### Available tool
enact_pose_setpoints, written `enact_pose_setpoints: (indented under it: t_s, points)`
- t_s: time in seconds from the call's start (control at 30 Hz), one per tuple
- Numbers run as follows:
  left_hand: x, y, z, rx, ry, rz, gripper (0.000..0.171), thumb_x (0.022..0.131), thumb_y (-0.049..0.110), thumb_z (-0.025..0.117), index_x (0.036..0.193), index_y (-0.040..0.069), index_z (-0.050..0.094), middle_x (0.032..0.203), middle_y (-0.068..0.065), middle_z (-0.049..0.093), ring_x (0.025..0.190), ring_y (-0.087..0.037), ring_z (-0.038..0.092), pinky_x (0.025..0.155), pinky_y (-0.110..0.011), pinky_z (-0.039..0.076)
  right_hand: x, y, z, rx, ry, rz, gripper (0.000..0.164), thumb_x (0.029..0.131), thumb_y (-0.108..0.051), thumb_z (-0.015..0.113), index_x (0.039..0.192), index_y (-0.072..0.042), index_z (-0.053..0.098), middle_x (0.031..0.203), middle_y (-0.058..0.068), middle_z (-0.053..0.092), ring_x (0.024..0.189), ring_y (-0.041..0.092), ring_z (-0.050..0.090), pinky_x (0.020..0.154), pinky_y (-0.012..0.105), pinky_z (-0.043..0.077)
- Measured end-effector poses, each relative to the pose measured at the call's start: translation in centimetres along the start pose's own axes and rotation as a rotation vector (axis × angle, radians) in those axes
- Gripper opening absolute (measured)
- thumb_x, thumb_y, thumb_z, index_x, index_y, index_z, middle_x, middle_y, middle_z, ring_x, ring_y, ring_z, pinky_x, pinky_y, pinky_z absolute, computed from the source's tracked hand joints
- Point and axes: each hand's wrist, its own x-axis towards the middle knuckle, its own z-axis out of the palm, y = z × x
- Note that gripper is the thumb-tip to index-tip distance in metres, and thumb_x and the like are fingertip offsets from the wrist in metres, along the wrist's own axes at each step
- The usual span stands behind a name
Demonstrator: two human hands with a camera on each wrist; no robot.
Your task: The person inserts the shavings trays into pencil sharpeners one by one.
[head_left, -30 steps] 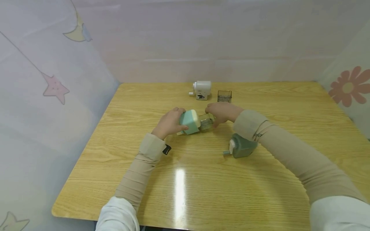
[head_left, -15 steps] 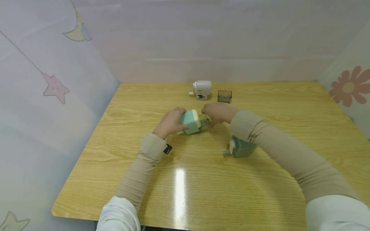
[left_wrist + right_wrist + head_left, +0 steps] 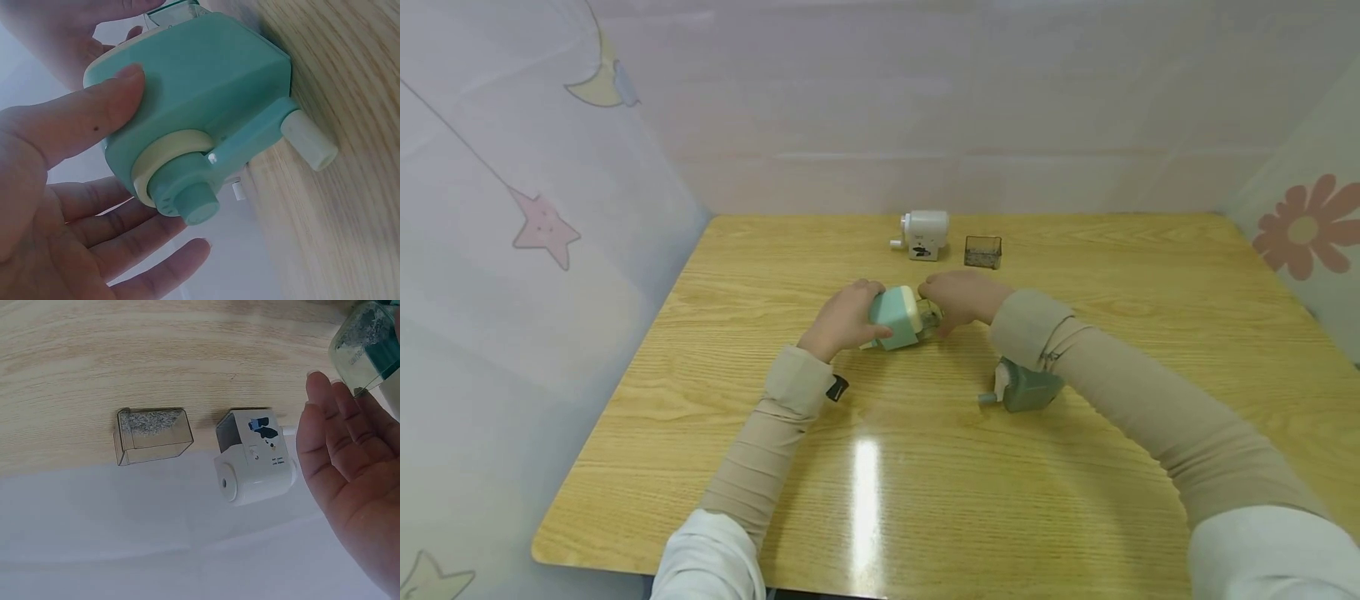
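Observation:
My left hand (image 3: 842, 318) grips a mint-green crank pencil sharpener (image 3: 891, 317) lying tilted on the table, thumb on one side and fingers on the other. Its crank handle (image 3: 309, 140) points toward the left wrist camera. From the sharpener's right end sticks a clear shavings drawer (image 3: 928, 318), partly inside the body. The right hand (image 3: 962, 298) holds the drawer's outer end between thumb and fingers. Grey shavings show through the drawer's wall (image 3: 364, 347) in the right wrist view.
Behind the hands stands a white crank sharpener (image 3: 928, 233), with a loose smoky clear drawer (image 3: 982, 252) of shavings to its right. A dark green sharpener (image 3: 1030, 387) lies beneath the right forearm. A pale fabric wall (image 3: 955, 108) borders the wooden table (image 3: 760, 275).
The right hand has moved left, pushing the clear drawer further into the mint-green sharpener. The loose drawer at the back has come fully into view. The left hand has barely moved.

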Motion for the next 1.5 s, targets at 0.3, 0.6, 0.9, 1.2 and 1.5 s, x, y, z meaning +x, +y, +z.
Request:
enact_pose_setpoints:
  t_s: [0.3,0.6,0.9,1.2,1.5]
  points:
    - [0.0,0.1,-0.1,0.003,-0.003,-0.004,0.066,0.074,0.027,0.076,0.127,-0.001,0.047,0.116,-0.013,0.054,0.096,-0.022,0.053,0.081,-0.034,0.047,-0.1,-0.6,-0.2,0.023,0.026,-0.01,0.065,0.07,-0.028,0.079,0.12,0.002,0.051,0.112,0.013,0.056,0.096,0.027,0.056,0.083,0.04,0.047]
    - [0.1,0.2,0.0,0.012,-0.009,-0.016,0.067,0.074,0.029,0.076,0.128,0.0,0.047,0.117,-0.012,0.053,0.096,-0.022,0.053,0.081,-0.035,0.047,0.0,-0.8,0.0,0.045,0.029,0.013,0.068,0.069,-0.029,0.08,0.121,0.002,0.049,0.114,0.015,0.054,0.099,0.028,0.055,0.085,0.04,0.046]
    - [0.2,0.5,0.0,0.012,-0.005,-0.006,0.067,0.074,0.028,0.076,0.128,0.001,0.047,0.116,-0.012,0.054,0.095,-0.021,0.053,0.08,-0.034,0.047,0.1,-0.3,0.0,0.154,0.002,0.001,0.068,0.069,-0.018,0.08,0.123,0.004,0.047,0.118,0.018,0.053,0.104,0.031,0.052,0.09,0.042,0.043]
    - [0.5,1.2,0.2,0.024,-0.001,0.0,0.065,0.074,0.027,0.077,0.126,0.002,0.049,0.113,-0.011,0.055,0.093,-0.021,0.053,0.079,-0.033,0.047,0.1,0.3,-0.1,0.268,-0.042,0.012,0.049,0.075,-0.001,0.07,0.119,0.005,0.048,0.108,0.017,0.056,0.097,0.03,0.054,0.082,0.039,0.047]
    - [0.7,1.7,0.5,0.048,-0.013,-0.011,0.064,0.074,0.028,0.076,0.127,0.003,0.049,0.112,-0.01,0.055,0.093,-0.02,0.053,0.079,-0.034,0.047,0.1,0.9,-0.3,0.342,-0.104,0.039,0.045,0.076,0.007,0.056,0.12,0.007,0.049,0.115,0.02,0.053,0.106,0.033,0.05,0.088,0.042,0.044]
